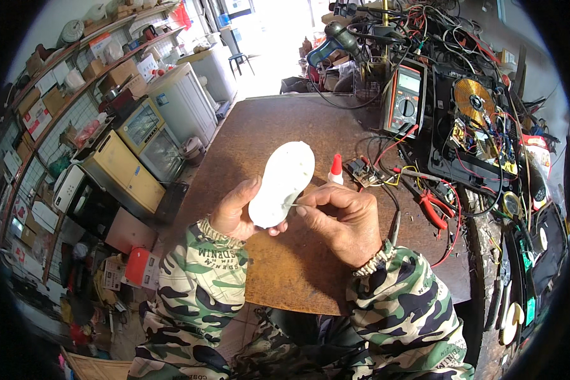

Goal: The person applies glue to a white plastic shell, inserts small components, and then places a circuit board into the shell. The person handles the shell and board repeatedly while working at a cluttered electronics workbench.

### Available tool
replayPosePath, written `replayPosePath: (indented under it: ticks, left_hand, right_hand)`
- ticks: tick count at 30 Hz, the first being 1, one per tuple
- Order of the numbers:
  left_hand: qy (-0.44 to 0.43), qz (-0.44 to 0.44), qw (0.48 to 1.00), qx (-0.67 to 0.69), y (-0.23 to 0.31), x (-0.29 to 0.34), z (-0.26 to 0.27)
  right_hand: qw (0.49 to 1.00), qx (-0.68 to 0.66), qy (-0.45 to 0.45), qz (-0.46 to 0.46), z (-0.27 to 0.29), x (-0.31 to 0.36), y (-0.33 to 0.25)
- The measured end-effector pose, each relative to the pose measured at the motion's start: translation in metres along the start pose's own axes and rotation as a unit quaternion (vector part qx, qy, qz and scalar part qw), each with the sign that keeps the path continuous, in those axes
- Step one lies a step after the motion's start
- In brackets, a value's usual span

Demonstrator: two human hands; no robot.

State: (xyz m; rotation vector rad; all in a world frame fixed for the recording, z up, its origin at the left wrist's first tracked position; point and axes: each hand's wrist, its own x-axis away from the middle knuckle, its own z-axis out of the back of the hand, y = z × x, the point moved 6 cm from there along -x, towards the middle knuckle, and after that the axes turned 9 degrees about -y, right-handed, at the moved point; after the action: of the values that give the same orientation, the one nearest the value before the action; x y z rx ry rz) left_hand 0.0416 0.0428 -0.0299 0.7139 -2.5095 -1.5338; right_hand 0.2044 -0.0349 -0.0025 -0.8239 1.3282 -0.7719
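Observation:
My left hand grips a white, smooth, sole-shaped piece by its lower end, holding it tilted above the wooden table. Thumb and fingers wrap its left and near edges. Against the lower right of that piece, my right hand pinches a thin, pale, stick-like thing; its exact kind is too small to make out. Just beyond the right hand stands a small white bottle with a red pointed cap, its lower part hidden by the hand.
Right of the hands lie a small circuit board, red-handled pliers and test leads. A multimeter stands behind them, beside an opened appliance with a copper coil. Along the left are loaded shelves and a yellow cabinet.

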Motion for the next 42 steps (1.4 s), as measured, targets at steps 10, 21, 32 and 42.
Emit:
replayPosePath:
  ticks: [10,21,32,42]
  left_hand:
    - [-0.009,-0.083,0.994,-0.067,0.007,-0.006,0.002]
    - [0.017,-0.090,0.995,-0.041,0.009,-0.004,0.003]
    - [-0.017,-0.090,0.991,-0.094,0.015,-0.008,-0.007]
    - [-0.016,-0.094,0.991,-0.088,0.015,-0.008,-0.006]
  right_hand:
    - [0.998,-0.044,0.031,-0.031,-0.001,0.006,0.007]
    - [0.998,-0.045,0.038,-0.028,-0.003,0.008,0.003]
    - [0.999,0.036,0.024,0.012,-0.006,0.007,-0.004]
    - [0.995,0.088,0.023,0.041,-0.007,0.006,-0.006]
